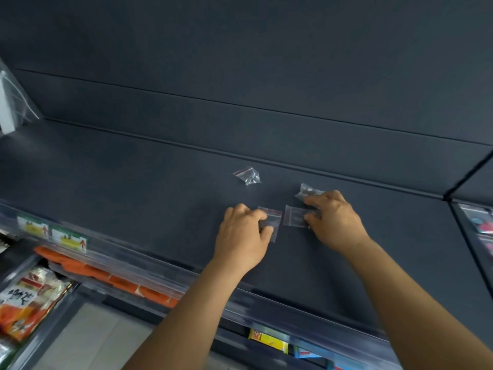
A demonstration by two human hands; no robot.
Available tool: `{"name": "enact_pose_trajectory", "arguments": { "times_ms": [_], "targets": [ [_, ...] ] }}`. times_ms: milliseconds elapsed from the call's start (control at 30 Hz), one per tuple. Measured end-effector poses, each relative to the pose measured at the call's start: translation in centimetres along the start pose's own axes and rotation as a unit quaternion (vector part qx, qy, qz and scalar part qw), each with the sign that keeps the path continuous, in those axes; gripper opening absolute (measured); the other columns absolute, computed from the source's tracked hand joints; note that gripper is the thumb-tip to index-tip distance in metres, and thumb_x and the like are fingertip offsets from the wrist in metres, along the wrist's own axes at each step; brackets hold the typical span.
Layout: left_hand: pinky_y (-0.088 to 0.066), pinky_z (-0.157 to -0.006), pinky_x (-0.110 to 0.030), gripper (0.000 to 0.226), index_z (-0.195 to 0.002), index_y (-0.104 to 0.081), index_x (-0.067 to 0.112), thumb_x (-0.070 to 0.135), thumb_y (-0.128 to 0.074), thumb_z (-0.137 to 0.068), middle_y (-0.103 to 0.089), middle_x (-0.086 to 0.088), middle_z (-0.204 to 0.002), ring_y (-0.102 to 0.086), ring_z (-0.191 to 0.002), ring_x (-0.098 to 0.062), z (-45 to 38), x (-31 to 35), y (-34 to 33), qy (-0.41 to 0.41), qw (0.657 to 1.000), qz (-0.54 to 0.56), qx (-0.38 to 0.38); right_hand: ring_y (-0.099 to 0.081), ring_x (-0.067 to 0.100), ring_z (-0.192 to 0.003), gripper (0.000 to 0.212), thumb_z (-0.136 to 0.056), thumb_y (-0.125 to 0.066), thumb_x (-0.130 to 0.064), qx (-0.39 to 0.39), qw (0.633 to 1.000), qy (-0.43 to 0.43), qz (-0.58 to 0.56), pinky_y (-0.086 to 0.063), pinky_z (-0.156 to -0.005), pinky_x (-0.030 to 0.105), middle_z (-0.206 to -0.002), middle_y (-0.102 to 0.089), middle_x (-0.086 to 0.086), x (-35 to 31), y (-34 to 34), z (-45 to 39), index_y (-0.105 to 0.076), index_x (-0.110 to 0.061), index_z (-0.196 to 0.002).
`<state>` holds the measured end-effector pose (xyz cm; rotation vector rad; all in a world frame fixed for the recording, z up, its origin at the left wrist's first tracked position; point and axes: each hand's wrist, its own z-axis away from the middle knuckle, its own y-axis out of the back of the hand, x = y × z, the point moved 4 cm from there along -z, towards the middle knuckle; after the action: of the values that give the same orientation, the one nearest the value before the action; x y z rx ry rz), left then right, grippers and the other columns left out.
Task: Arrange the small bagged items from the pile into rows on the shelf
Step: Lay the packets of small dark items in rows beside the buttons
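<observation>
On the dark grey shelf [133, 182] lie several small clear zip bags with red seal strips. My left hand [241, 236] pinches one bag [274, 217] between thumb and fingers, flat on the shelf. Right beside it lies a second bag [293, 216], and my right hand [337, 220] pinches its right end. A third bag [306, 192] lies just behind, under the tip of my right forefinger. A crumpled fourth bag [248, 176] sits alone farther back, apart from both hands.
The shelf's front edge carries a clear price rail with labels [68, 237]. Below it are orange packets [106, 276] and a snack bag [29, 297]. A large clear bag [13, 102] hangs at far left. Another shelf section [477, 222] adjoins on the right.
</observation>
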<state>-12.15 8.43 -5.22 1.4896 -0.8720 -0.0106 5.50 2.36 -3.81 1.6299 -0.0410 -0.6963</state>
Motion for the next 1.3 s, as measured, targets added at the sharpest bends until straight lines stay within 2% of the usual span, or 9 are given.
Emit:
{"name": "enact_pose_trajectory", "arguments": {
  "times_ms": [167, 300, 433, 600, 733, 900, 1033, 1200, 1300],
  "targets": [
    [-0.042, -0.091, -0.034, 0.048, -0.129, -0.048, 0.018, 0.041, -0.059, -0.089, -0.055, -0.003, -0.119, -0.044, -0.115, -0.023, -0.5, 0.4, 0.2, 0.062, 0.998, -0.013, 0.001, -0.050, 0.027, -0.112, 0.037, -0.087, -0.058, -0.027, -0.006, 1.000, -0.007, -0.007, -0.042, -0.089, 0.032, -0.124, -0.047, 0.006, -0.6, -0.8, 0.4, -0.057, -0.024, -0.123],
    [-0.048, -0.078, -0.035, 0.037, -0.112, -0.054, 0.014, 0.034, -0.067, -0.084, -0.064, -0.004, -0.104, -0.057, -0.103, -0.025, -0.6, 0.3, -0.1, 0.105, 0.994, 0.027, -0.013, -0.053, 0.025, -0.105, 0.042, -0.081, -0.063, -0.030, -0.055, 0.997, -0.045, -0.019, -0.043, -0.086, 0.030, -0.116, -0.053, 0.008, -0.6, -1.0, 0.5, -0.057, -0.023, -0.122],
    [-0.052, -0.074, -0.034, 0.021, -0.099, -0.064, 0.017, 0.031, -0.067, -0.084, -0.067, 0.000, -0.097, -0.062, -0.092, -0.022, -0.7, 0.1, 0.0, 0.088, 0.995, 0.042, -0.025, -0.047, 0.025, -0.102, 0.014, -0.075, -0.070, -0.028, -0.046, 0.997, -0.057, -0.024, -0.036, -0.082, 0.026, -0.103, -0.047, 0.002, -0.4, -0.4, 0.8, -0.060, -0.026, -0.085],
    [-0.049, -0.062, -0.022, 0.008, -0.080, -0.059, 0.025, 0.027, -0.066, -0.083, -0.063, 0.012, -0.076, -0.062, -0.074, -0.010, -1.0, 0.3, -0.5, 0.080, 0.985, 0.145, -0.037, -0.057, 0.019, -0.079, 0.020, -0.073, -0.069, -0.017, -0.065, 0.989, -0.099, -0.083, -0.043, -0.065, 0.024, -0.083, -0.062, 0.000, -0.1, -0.3, 1.0, -0.054, -0.018, -0.087],
    [-0.040, -0.049, -0.008, 0.009, -0.076, -0.061, 0.025, 0.023, -0.068, -0.081, -0.063, 0.013, -0.069, -0.057, -0.059, 0.002, -1.1, 2.6, -1.5, 0.060, 0.967, 0.239, -0.063, -0.047, 0.005, -0.047, 0.007, -0.073, -0.070, -0.013, -0.039, 0.954, -0.149, -0.259, -0.040, -0.043, 0.016, -0.056, -0.055, -0.007, 1.9, 1.1, 2.7, -0.067, -0.017, -0.070],
    [-0.048, -0.063, -0.017, 0.009, -0.082, -0.064, 0.026, 0.019, -0.069, -0.080, -0.066, 0.012, -0.076, -0.062, -0.070, -0.003, -0.2, 7.5, -2.8, 0.022, 0.946, 0.313, -0.084, -0.052, 0.007, -0.054, 0.023, -0.075, -0.070, -0.009, 0.073, 0.889, -0.194, -0.409, -0.048, -0.058, 0.020, -0.058, -0.057, -0.003, 5.8, 3.7, 6.9, -0.059, -0.017, -0.057],
    [-0.050, -0.063, -0.017, 0.003, -0.085, -0.067, 0.023, 0.021, -0.066, -0.083, -0.069, 0.009, -0.075, -0.064, -0.069, -0.004, 1.7, 13.3, -4.7, -0.027, 0.933, 0.334, -0.132, -0.054, 0.005, -0.054, 0.019, -0.075, -0.072, -0.014, 0.161, 0.864, -0.230, -0.418, -0.048, -0.056, 0.016, -0.061, -0.058, -0.001, 10.3, 6.7, 11.5, -0.058, -0.004, -0.068],
    [-0.053, -0.069, -0.030, 0.004, -0.083, -0.067, 0.021, 0.018, -0.065, -0.084, -0.070, 0.007, -0.073, -0.067, -0.070, -0.011, 5.7, 21.5, -7.7, -0.081, 0.915, 0.351, -0.183, -0.059, 0.021, -0.071, 0.011, -0.080, -0.069, -0.013, 0.202, 0.822, -0.257, -0.465, -0.053, -0.077, 0.038, -0.075, -0.064, 0.010, 16.4, 10.3, 18.0, -0.065, -0.003, -0.080],
    [-0.053, -0.067, -0.030, 0.006, -0.081, -0.066, 0.022, 0.017, -0.065, -0.085, -0.069, 0.007, -0.071, -0.065, -0.067, -0.009, 8.7, 26.6, -9.6, -0.111, 0.905, 0.358, -0.201, -0.058, 0.019, -0.068, 0.010, -0.084, -0.066, -0.016, 0.218, 0.805, -0.270, -0.481, -0.050, -0.069, 0.032, -0.074, -0.064, 0.006, 20.4, 12.4, 22.3, -0.067, -0.010, -0.077]
  ]
}}
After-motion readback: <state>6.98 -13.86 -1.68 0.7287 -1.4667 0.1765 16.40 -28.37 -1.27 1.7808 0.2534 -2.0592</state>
